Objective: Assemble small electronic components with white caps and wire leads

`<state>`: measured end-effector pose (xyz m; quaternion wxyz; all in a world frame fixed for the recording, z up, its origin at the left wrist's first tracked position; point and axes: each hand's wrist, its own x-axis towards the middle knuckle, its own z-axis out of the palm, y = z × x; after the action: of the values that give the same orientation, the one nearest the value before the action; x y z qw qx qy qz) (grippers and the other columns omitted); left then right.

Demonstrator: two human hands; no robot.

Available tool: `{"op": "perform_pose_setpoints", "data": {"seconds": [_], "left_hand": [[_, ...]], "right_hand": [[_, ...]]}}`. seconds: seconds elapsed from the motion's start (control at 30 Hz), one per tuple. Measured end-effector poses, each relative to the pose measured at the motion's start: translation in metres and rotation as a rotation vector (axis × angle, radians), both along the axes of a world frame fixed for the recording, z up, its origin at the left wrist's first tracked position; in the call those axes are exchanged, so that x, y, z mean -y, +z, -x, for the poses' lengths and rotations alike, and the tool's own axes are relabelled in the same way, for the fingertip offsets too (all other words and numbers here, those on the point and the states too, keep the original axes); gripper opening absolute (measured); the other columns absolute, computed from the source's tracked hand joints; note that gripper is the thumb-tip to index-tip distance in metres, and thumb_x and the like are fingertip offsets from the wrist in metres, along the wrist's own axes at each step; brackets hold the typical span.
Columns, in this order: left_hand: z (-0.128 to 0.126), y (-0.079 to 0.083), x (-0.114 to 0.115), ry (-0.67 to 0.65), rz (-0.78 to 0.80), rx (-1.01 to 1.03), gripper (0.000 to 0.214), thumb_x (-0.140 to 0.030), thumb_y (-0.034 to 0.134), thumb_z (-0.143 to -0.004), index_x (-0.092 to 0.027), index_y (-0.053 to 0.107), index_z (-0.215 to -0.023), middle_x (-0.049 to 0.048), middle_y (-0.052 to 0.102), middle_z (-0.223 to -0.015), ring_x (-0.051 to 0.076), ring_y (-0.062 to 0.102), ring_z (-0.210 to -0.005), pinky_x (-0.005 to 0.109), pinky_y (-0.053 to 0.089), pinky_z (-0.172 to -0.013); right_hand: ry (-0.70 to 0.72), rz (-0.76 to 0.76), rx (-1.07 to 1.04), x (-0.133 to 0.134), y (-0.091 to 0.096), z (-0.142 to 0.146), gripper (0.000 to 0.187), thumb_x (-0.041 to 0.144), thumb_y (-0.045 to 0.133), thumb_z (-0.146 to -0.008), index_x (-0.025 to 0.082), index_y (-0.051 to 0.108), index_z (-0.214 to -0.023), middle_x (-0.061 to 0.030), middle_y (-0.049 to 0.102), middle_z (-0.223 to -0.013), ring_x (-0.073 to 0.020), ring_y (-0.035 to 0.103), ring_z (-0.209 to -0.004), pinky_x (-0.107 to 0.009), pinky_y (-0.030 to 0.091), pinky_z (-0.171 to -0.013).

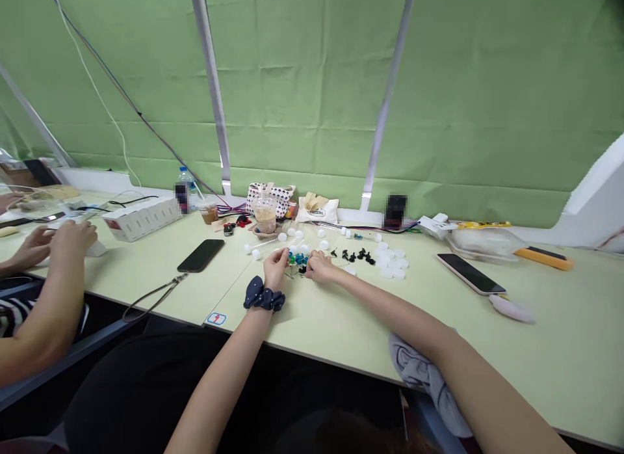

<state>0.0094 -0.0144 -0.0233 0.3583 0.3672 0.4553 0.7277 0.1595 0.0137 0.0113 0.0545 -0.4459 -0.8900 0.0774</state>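
Observation:
My left hand [275, 267], a dark dotted scrunchie [263, 296] on its wrist, is closed at the left edge of a small pile of blue and green pieces [298, 258]. Its fingertips are pinched together; anything between them is too small to make out. On the pile's right side, my right hand [320, 267] has its fingers bent down to the table near a few dark pieces; its grip is hard to see. Black pin-like pieces with round heads [361, 254] lie to its right. Beyond them are white caps [391, 263] in a cluster. Clear tubes [266, 247] with white caps lie behind my hands.
A black phone [201, 255] with a strap lies left, a second phone [470, 273] right. Drink cups [266, 218], a patterned bag [256, 197] and a cream pouch [318, 209] stand behind. A white box [143, 219] and another person's hands [73, 239] are far left.

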Motion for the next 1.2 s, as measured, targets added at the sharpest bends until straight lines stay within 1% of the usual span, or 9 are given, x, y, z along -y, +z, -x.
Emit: {"op": "perform_pose_setpoints", "data": {"seconds": [0.17, 0.33, 0.4, 0.5, 0.63, 0.73, 0.93, 1.07, 1.2], "left_hand": [[-0.001, -0.001, 0.001, -0.103, 0.004, -0.015, 0.046, -0.047, 0.075, -0.056, -0.013, 0.069, -0.087, 0.0055, 0.065, -0.079, 0.011, 0.054, -0.063, 0.024, 0.044, -0.058], [-0.003, -0.002, 0.001, -0.166, 0.009, -0.053, 0.047, -0.049, 0.075, -0.057, -0.014, 0.07, -0.088, 0.0037, 0.063, -0.073, 0.009, 0.05, -0.057, 0.022, 0.041, -0.054], [-0.005, -0.001, 0.003, -0.226, 0.018, -0.061, 0.046, -0.049, 0.075, -0.057, -0.014, 0.07, -0.086, 0.0022, 0.061, -0.069, 0.007, 0.047, -0.054, 0.021, 0.039, -0.051], [-0.008, 0.005, 0.009, -0.348, 0.036, -0.037, 0.044, -0.05, 0.075, -0.057, -0.013, 0.069, -0.08, 0.0031, 0.061, -0.07, 0.007, 0.047, -0.054, 0.021, 0.039, -0.051], [-0.011, 0.014, 0.017, -0.498, 0.051, 0.014, 0.043, -0.049, 0.074, -0.06, -0.011, 0.067, -0.08, 0.0059, 0.064, -0.077, 0.007, 0.048, -0.057, 0.02, 0.039, -0.052], [-0.01, 0.017, 0.02, -0.57, 0.042, 0.068, 0.041, -0.045, 0.074, -0.063, -0.01, 0.065, -0.082, 0.0066, 0.063, -0.079, 0.006, 0.048, -0.059, 0.019, 0.039, -0.054], [-0.01, 0.017, 0.02, -0.575, 0.047, 0.087, 0.039, -0.043, 0.074, -0.064, -0.009, 0.065, -0.083, 0.0063, 0.062, -0.081, 0.006, 0.047, -0.059, 0.019, 0.037, -0.055], [-0.01, 0.016, 0.019, -0.582, 0.026, 0.041, 0.039, -0.044, 0.074, -0.064, -0.01, 0.066, -0.082, 0.0055, 0.062, -0.08, 0.004, 0.04, -0.054, 0.019, 0.03, -0.049], [-0.01, 0.015, 0.019, -0.581, 0.024, -0.022, 0.041, -0.045, 0.074, -0.064, -0.01, 0.068, -0.085, 0.0059, 0.063, -0.082, 0.003, 0.033, -0.05, 0.021, 0.024, -0.047]], "right_hand": [[0.002, 0.002, 0.042, -0.009, 0.02, -0.009, 0.014, 0.027, 0.054, -0.084, 0.016, 0.064, -0.082, -0.0128, 0.051, -0.113, -0.0283, 0.045, -0.108, -0.034, 0.038, -0.081], [0.043, 0.051, 0.034, -0.013, 0.031, -0.023, 0.01, 0.02, 0.05, -0.085, 0.012, 0.056, -0.09, -0.0158, 0.058, -0.1, -0.0218, 0.056, -0.087, -0.026, 0.038, -0.065], [0.016, 0.051, -0.067, -0.014, 0.031, -0.028, 0.009, 0.015, 0.048, -0.086, 0.013, 0.052, -0.092, -0.0141, 0.06, -0.093, -0.0191, 0.057, -0.082, -0.023, 0.037, -0.062], [0.002, -0.042, -0.28, -0.017, 0.03, -0.032, 0.007, 0.015, 0.043, -0.087, 0.015, 0.05, -0.09, -0.0091, 0.06, -0.083, -0.0158, 0.055, -0.075, -0.022, 0.035, -0.061], [0.102, -0.206, -0.554, -0.017, 0.032, -0.033, 0.009, 0.015, 0.04, -0.086, 0.017, 0.048, -0.083, -0.0034, 0.056, -0.075, -0.014, 0.049, -0.068, -0.024, 0.035, -0.063], [0.154, -0.253, -0.682, -0.014, 0.037, -0.033, 0.008, 0.014, 0.041, -0.083, 0.018, 0.046, -0.079, -0.0012, 0.052, -0.07, -0.0137, 0.046, -0.064, -0.024, 0.034, -0.061], [0.161, -0.243, -0.734, -0.009, 0.045, -0.037, 0.007, 0.014, 0.041, -0.082, 0.019, 0.045, -0.078, 0.0, 0.05, -0.067, -0.0133, 0.044, -0.062, -0.024, 0.033, -0.061], [0.156, -0.229, -0.68, -0.01, 0.045, -0.037, 0.006, 0.015, 0.044, -0.082, 0.018, 0.046, -0.077, 0.0, 0.05, -0.067, -0.0132, 0.044, -0.061, -0.024, 0.032, -0.061], [0.206, -0.215, -0.652, -0.014, 0.044, -0.04, 0.006, 0.014, 0.045, -0.082, 0.018, 0.048, -0.078, -0.0005, 0.053, -0.069, -0.0131, 0.046, -0.063, -0.024, 0.033, -0.062]]}}
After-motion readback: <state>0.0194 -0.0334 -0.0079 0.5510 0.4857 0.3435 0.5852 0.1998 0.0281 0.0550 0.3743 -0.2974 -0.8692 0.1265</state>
